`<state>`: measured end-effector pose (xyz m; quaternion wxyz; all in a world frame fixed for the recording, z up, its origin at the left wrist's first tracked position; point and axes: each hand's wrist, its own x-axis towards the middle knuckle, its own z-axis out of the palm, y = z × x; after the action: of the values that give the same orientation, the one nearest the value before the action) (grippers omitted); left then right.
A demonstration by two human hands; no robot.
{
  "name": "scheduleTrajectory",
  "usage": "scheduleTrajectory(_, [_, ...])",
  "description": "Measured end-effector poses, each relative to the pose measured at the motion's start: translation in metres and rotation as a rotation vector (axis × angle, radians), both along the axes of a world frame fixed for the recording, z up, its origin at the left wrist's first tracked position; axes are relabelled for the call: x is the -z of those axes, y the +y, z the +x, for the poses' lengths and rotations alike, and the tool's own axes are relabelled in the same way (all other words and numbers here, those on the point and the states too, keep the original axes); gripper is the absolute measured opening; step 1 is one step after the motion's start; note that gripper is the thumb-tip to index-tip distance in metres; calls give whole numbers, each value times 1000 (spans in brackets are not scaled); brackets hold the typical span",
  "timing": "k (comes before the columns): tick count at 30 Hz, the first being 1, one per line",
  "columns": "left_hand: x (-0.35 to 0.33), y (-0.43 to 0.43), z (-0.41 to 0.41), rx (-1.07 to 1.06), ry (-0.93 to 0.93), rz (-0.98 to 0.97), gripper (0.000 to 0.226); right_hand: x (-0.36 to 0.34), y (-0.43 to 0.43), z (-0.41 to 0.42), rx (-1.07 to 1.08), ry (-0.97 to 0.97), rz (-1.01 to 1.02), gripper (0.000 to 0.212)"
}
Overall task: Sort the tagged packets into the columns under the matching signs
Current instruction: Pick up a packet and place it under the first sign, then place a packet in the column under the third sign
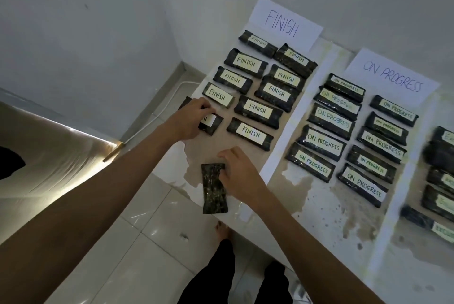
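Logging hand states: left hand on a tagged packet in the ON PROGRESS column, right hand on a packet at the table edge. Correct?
No: the head view shows the left hand on a tagged packet in the FINISH column, under the FINISH sign, not ON PROGRESS. The right hand is on a dark packet at the table edge.

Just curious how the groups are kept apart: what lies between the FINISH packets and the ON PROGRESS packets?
A bare white paper strip runs between the FINISH packets and the ON PROGRESS packets, seen in the head view.
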<state>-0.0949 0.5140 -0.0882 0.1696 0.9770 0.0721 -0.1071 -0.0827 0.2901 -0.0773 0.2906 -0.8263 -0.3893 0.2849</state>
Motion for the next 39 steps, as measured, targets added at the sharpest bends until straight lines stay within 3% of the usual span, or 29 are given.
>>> scheduleTrajectory(4, [0, -4, -4, -9, -45, 50, 66, 1, -3, -4, -29, -30, 2, 34])
scheduleTrajectory(8, [-5, -27, -24, -190, -127, 21, 65, -4, -8, -15, -115, -60, -20, 40])
scheduleTrajectory(15, [11, -97, -101, -447, -177, -230, 51, 1, -21, -49, -443, -343, -248, 83])
scheduleTrajectory(20, [7, -117, -129, -522, -190, -346, 59, 6, -23, -61, -456, -458, -311, 64])
scheduleTrajectory(23, [2, -115, -131, -575, -175, -431, 56, 4, -23, -59, -478, -462, -219, 53])
scheduleTrajectory(25, [-3, -112, -131, -728, -133, -540, 50, -12, -23, -53, -364, -346, -98, 37])
scheduleTrajectory(27, [-16, -110, -127, -890, -112, -731, 47, -30, -23, -41, -108, -135, -18, 26])
scheduleTrajectory(30, [-37, -112, -118, -1000, -133, -943, 38, -51, -25, -22, 308, 324, 58, 21])
scheduleTrajectory(33, [-51, -117, -111, -1036, -137, -1072, 30, -62, -31, -9, 519, 732, 114, 17])
scheduleTrajectory(39, [-58, -126, -101, -1033, -180, -1125, 24, -79, -39, -7, 588, 846, 194, 15])
